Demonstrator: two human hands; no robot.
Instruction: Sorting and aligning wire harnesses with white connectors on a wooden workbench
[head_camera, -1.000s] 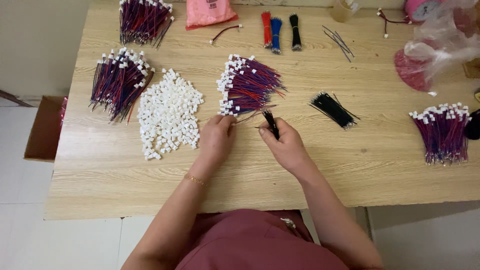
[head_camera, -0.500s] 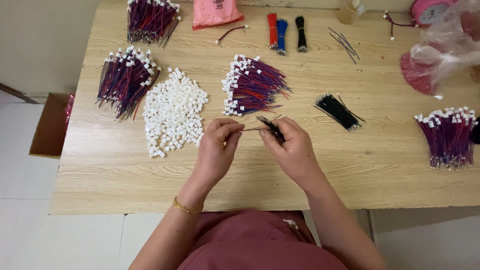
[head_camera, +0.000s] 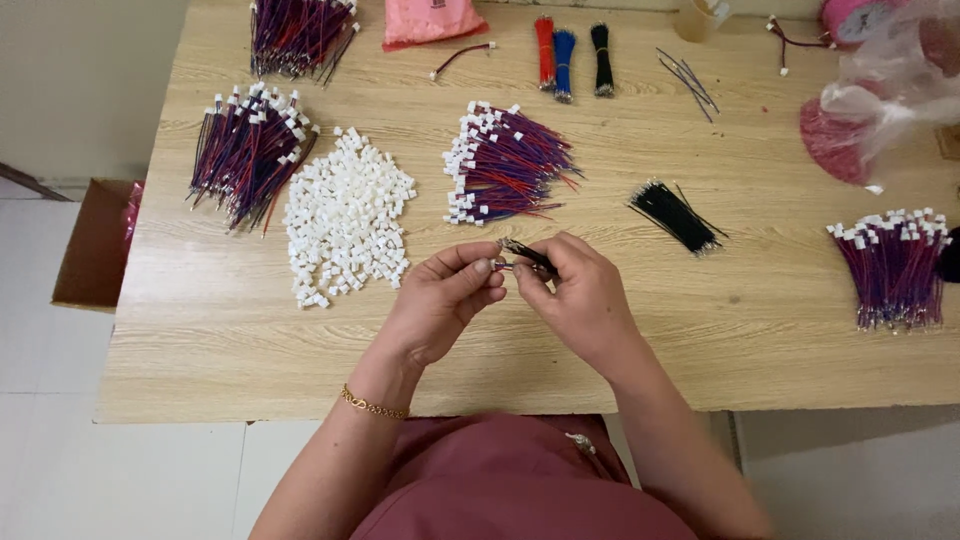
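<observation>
Seen from above, a person's left hand (head_camera: 440, 300) and right hand (head_camera: 575, 295) met just over a pale wood-grain table (head_camera: 200, 340), fingertips pinched together on a thin black wire (head_camera: 528, 256) and what looked like a small connector piece between them (too small to tell for sure). Doing this join well likely called for steady fingertips and the wire end lined up squarely with the piece. Just beyond the hands lay a bundle of red and blue wires with white connectors (head_camera: 505, 165); a heap of loose white connectors (head_camera: 345, 215) sat to the left, and a bunch of black wires (head_camera: 675, 215) to the right. More wire bundles sat near the table's edges. A brown cardboard box (head_camera: 95, 245) stood on the white tiled floor (head_camera: 40, 400) at left
</observation>
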